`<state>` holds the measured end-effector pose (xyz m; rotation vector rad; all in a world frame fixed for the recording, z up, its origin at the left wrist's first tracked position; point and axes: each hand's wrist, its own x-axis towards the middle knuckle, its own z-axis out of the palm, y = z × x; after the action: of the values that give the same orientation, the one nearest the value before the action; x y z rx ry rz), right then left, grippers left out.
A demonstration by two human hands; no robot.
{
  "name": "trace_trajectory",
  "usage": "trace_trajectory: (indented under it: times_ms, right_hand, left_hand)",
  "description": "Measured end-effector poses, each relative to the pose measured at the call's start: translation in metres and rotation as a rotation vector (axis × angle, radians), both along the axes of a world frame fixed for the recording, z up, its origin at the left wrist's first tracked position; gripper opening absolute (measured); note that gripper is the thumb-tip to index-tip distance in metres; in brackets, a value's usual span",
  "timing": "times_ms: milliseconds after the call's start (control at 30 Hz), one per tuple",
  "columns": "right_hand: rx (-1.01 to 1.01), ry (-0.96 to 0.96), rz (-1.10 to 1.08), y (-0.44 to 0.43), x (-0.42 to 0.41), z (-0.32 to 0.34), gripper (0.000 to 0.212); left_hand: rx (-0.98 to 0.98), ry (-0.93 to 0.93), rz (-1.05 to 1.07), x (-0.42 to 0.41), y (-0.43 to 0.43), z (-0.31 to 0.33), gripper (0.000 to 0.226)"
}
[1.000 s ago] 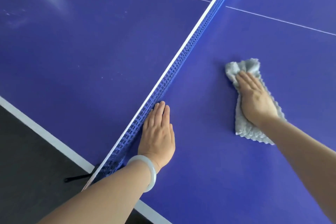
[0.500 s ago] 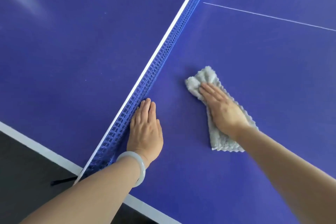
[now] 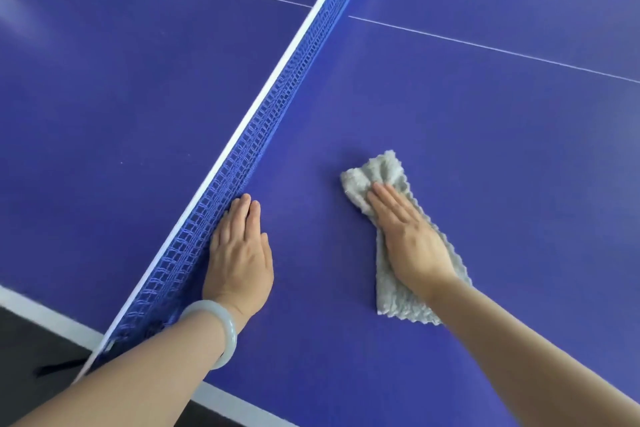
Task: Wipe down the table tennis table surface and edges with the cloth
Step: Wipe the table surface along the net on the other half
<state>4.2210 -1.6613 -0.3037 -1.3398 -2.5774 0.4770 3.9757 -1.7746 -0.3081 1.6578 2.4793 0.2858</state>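
Note:
The blue table tennis table fills the view, with a thin white centre line across it. A crumpled grey cloth lies on the right half, a little right of the net. My right hand presses flat on the cloth with straight fingers; the cloth sticks out ahead of the fingertips and behind the wrist. My left hand rests flat on the table surface, its fingers straight and lying against the foot of the net. A pale bangle sits on the left wrist.
The blue net with a white top band runs diagonally from the near left to the top middle. The table's white edge stripe borders a dark floor at the lower left. A black net clamp part pokes out below the net's near end.
My right hand has slid the cloth leftward and nearer, toward the net. My left hand has stayed flat beside the net. The camera view has shifted a little.

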Motion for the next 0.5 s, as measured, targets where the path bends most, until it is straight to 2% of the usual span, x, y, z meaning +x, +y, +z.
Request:
trace_trajectory:
  times_ms: [67, 133, 333, 400, 500]
  right_hand:
    - [-0.02, 0.014, -0.244, 0.032, 0.027, 0.005, 0.054]
    - [-0.025, 0.019, -0.323, 0.042, 0.03, 0.005, 0.052]
    - [-0.027, 0.025, -0.308, 0.04, 0.031, 0.0, 0.05]
    - [-0.026, 0.04, -0.303, 0.04, 0.03, 0.001, 0.047]
    - [-0.014, 0.092, -0.275, 0.037, 0.026, 0.002, 0.044]
  left_hand:
    - [0.006, 0.009, -0.002, 0.002, 0.001, 0.0, 0.053]
    - [-0.023, 0.035, -0.011, 0.003, 0.002, 0.001, 0.053]
    - [-0.101, 0.213, -0.079, 0.009, 0.014, 0.017, 0.048]
    - [-0.019, 0.204, -0.15, 0.02, 0.036, 0.023, 0.044]
    - [0.059, 0.163, -0.245, 0.043, 0.086, 0.027, 0.05]
